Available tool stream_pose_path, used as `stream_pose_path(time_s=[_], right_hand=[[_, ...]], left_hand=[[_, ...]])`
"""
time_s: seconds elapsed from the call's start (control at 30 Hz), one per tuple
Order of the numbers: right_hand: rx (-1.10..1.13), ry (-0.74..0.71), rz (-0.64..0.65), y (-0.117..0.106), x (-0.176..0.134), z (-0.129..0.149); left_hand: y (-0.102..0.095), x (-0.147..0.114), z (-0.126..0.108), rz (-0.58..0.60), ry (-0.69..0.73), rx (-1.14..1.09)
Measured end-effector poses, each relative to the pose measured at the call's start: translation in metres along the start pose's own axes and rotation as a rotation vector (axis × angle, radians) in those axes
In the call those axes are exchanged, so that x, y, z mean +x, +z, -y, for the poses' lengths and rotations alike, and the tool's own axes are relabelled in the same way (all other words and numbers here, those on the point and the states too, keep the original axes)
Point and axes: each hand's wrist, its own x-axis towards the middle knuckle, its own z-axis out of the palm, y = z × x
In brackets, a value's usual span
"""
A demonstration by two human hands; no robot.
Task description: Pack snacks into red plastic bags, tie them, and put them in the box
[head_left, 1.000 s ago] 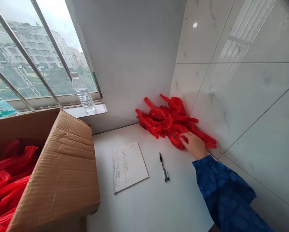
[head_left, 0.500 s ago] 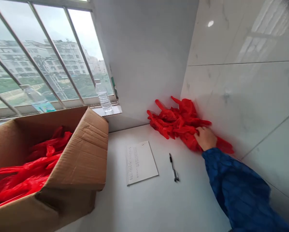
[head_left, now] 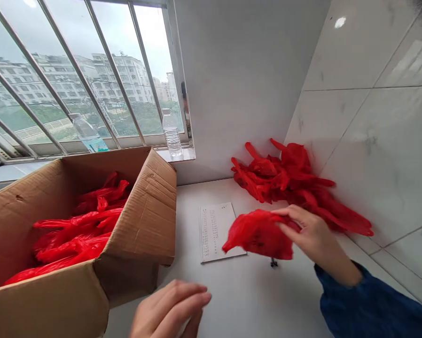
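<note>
A crumpled red plastic bag (head_left: 258, 234) hangs above the white table, with my right hand (head_left: 308, 230) pinching its right end between thumb and fingers. The bag covers part of the notebook (head_left: 214, 230) and most of the pen (head_left: 274, 263). Lower down, my left hand (head_left: 172, 307) is in the air over the table's front, fingers stretched out and thumb apart, holding nothing. Behind my right hand a heap of red plastic bags (head_left: 281, 173) lies in the corner against the walls.
On the left stands an open cardboard box (head_left: 144, 211) with several red bags (head_left: 80, 230) inside; its flap leans over the table. A clear water bottle (head_left: 171, 134) and a blue-labelled bottle (head_left: 89, 134) are on the windowsill by the barred window.
My right hand has drawn one red bag off the heap, moving it toward me and over the pen. My left hand has come into view at the bottom. The view has shifted left.
</note>
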Motion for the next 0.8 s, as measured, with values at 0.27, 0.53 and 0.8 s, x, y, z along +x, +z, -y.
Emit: stream_pose_path(time_s=[0.27, 0.53, 0.8], right_hand=[[0.127, 0.011, 0.244, 0.072, -0.030, 0.031], [0.091, -0.165, 0.079, 0.091, -0.053, 0.039], [0.012, -0.225, -0.043, 0.098, -0.052, 0.045]], left_hand=[[0.054, 0.030, 0.025, 0.225, -0.210, -0.105], [0.080, 0.016, 0.037, 0.379, -0.188, -0.001], [0.090, 0.013, 0.039, 0.266, -0.121, -0.015]])
